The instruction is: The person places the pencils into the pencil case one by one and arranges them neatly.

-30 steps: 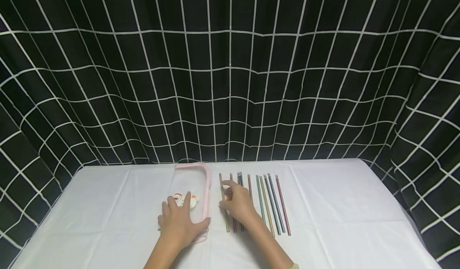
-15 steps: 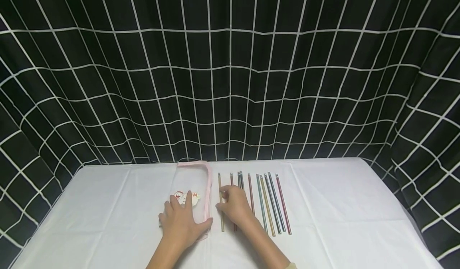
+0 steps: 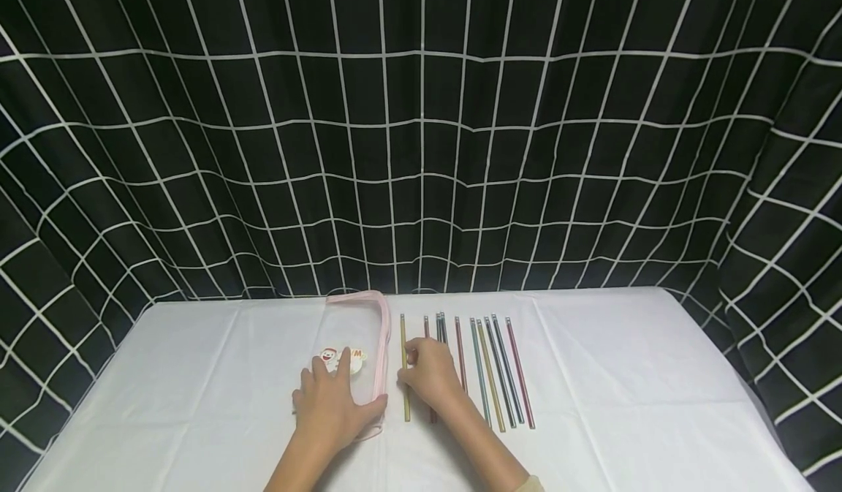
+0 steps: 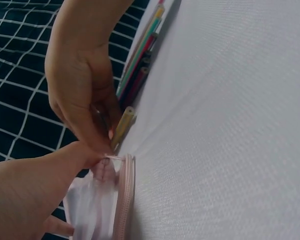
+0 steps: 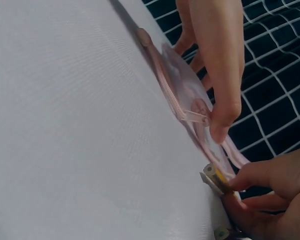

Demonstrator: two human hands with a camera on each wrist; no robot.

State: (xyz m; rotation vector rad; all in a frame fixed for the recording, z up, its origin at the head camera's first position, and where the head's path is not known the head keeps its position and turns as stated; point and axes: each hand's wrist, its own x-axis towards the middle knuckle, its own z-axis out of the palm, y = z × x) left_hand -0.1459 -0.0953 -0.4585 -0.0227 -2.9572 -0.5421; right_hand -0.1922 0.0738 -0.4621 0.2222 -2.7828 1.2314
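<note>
Pouch: flat, translucent zip pouch with pink trim (image 3: 358, 324) on the white tablecloth (image 3: 625, 375); red-and-white cartoon print (image 3: 355, 362), partly covered by fingers.
Left hand (image 3: 327, 404): laid across the near part of the pouch, fingers spread apart; thumb beside the pink zip pull (image 5: 195, 116).
Right hand (image 3: 430, 379): thumb and fingers clamped on a slim yellow pencil (image 3: 403, 331).
Yellow pencil: just beside the pouch's right edge, running roughly along it; whether lifted off the cloth, cannot tell.
Other pencils: slim red, green, gold and dark ones (image 3: 490, 375), right of the yellow one, roughly side by side; some partly hidden by the right hand and forearm.
Backdrop: black curtain with white grid (image 3: 421, 126), beyond the table.
</note>
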